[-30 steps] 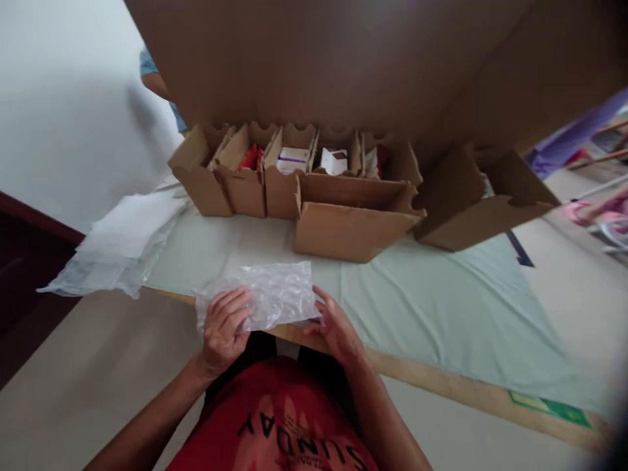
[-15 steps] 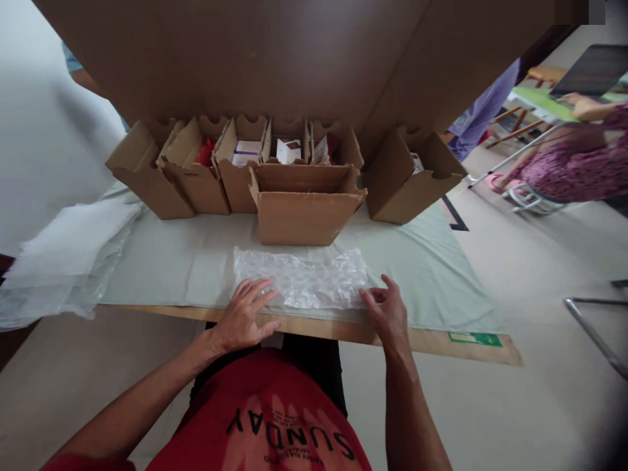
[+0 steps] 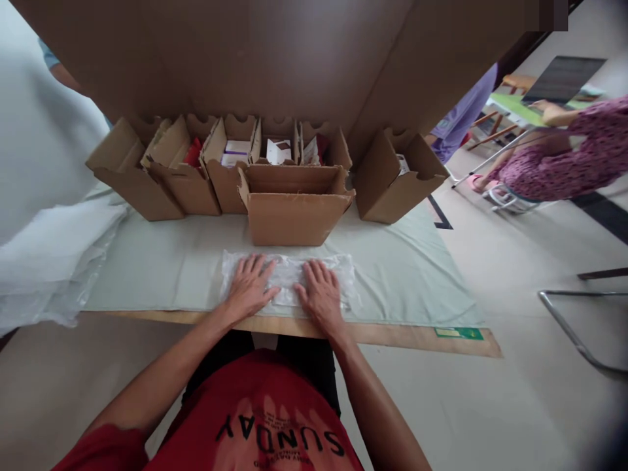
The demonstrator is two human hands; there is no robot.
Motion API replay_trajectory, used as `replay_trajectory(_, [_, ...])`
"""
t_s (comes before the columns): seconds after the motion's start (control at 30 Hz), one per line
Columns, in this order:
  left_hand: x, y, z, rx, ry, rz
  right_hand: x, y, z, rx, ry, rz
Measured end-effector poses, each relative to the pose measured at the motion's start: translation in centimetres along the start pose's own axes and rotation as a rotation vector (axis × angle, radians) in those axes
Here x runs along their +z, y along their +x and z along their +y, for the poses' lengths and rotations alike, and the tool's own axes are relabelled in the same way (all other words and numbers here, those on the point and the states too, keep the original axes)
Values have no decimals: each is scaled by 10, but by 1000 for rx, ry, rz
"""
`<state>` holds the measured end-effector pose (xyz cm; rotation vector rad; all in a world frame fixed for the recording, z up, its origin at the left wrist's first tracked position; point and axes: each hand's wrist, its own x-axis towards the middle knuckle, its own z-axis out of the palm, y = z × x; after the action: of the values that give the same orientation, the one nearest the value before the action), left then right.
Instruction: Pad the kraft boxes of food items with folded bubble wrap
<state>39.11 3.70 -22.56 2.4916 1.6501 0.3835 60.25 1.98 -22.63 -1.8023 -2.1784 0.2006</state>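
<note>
A sheet of clear bubble wrap [image 3: 289, 269] lies flat on the pale green cloth [image 3: 167, 268] near the table's front edge. My left hand [image 3: 249, 286] rests palm down on its left half, fingers stretched out. My right hand [image 3: 321, 296] lies flat on its right half, fingers also spread. Neither hand grips anything. Just behind the wrap stands an open brown cardboard box [image 3: 294, 203].
A row of open cardboard bins [image 3: 186, 170] with small packets stands behind, and one more bin [image 3: 400, 176] at the right. A big cardboard panel [image 3: 275, 59] overhangs them. White plastic sheets [image 3: 49, 255] hang off the left. A seated person [image 3: 569, 157] is at the far right.
The bubble wrap has gone from held at the table edge to spread flat on the cloth. Both hands moved inward onto it and now press it down.
</note>
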Motion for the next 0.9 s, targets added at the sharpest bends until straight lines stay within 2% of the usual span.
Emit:
replay_trajectory(0.17, [-15,-42,-51,-147,105,10,-13,-31,67,203,-101,99])
replay_trajectory(0.27, [-23,-60,-72,-193,101,36,-25,-47,92,341,-59,176])
replay_trajectory(0.33, [-29,-65,-77,-233,79,110,-33,-53,101,421,1,255])
replay_trajectory(0.4, [-35,-62,-69,-256,46,219,-40,-52,105,462,65,289])
replay_trajectory(0.5, [-34,-46,-29,-160,-26,296,-45,-38,100,486,149,212])
replay_trajectory(0.6, [-20,-30,20,53,-99,158,-45,-16,88,527,187,121])
replay_trajectory(0.67, [-8,-26,40,143,-133,46,-45,-5,81,556,224,89])
replay_trajectory(0.77, [4,-26,39,211,-158,-34,-49,-2,75,568,327,65])
replay_trajectory(0.83, [4,-27,26,242,-191,-45,-53,-8,71,536,442,64])
replay_trajectory(0.9, [-4,-27,10,256,-253,-37,-58,-21,61,510,659,54])
